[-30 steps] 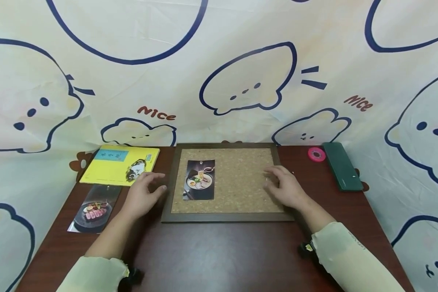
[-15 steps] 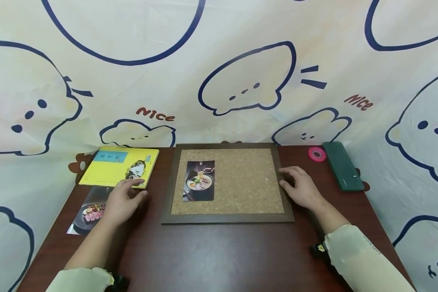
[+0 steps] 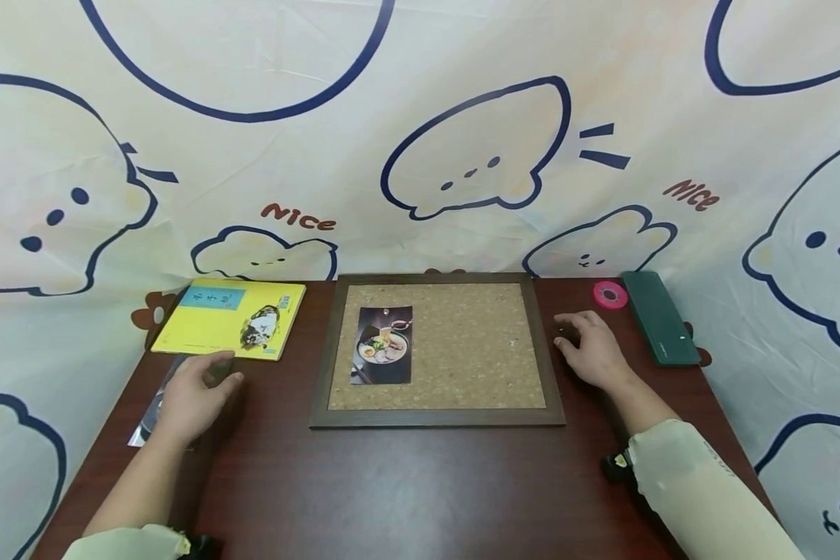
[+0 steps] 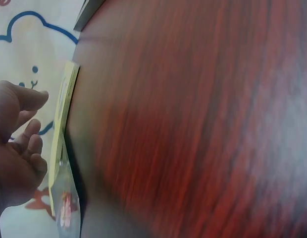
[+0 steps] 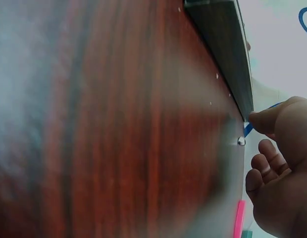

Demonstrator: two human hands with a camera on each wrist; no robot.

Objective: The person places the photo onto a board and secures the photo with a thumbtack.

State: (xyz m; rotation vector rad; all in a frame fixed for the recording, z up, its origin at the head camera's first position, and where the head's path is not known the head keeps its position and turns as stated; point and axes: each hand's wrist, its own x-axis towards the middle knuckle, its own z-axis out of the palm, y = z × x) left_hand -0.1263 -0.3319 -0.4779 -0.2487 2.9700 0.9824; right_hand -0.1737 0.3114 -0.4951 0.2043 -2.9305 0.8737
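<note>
My left hand [image 3: 194, 397] hovers over a photo of a meat dish [image 3: 148, 416], hiding most of it; its fingers are loosely bent with nothing in them. In the left wrist view the photo [image 4: 67, 210] lies apart from the fingers, by the edge of a yellow book [image 4: 66, 94]. My right hand [image 3: 591, 354], loosely curled and holding nothing, is just right of a framed cork board [image 3: 476, 350]. A photo of a noodle bowl [image 3: 383, 342] is pinned at its top to the board's left half. A small shiny object [image 5: 241, 141] shows near the right fingers.
The yellow book [image 3: 217, 327] lies at the back left of the dark wooden table [image 3: 406, 490]. At the back right are a pink ring-shaped item [image 3: 610, 295] and a dark green box [image 3: 660, 319]. Cartoon-print cloth [image 3: 462, 62] encloses the table's back and sides.
My left hand has moved left and toward me, from beside the board to over the meat-dish photo. My right hand has slid right, off the cork to beyond the frame.
</note>
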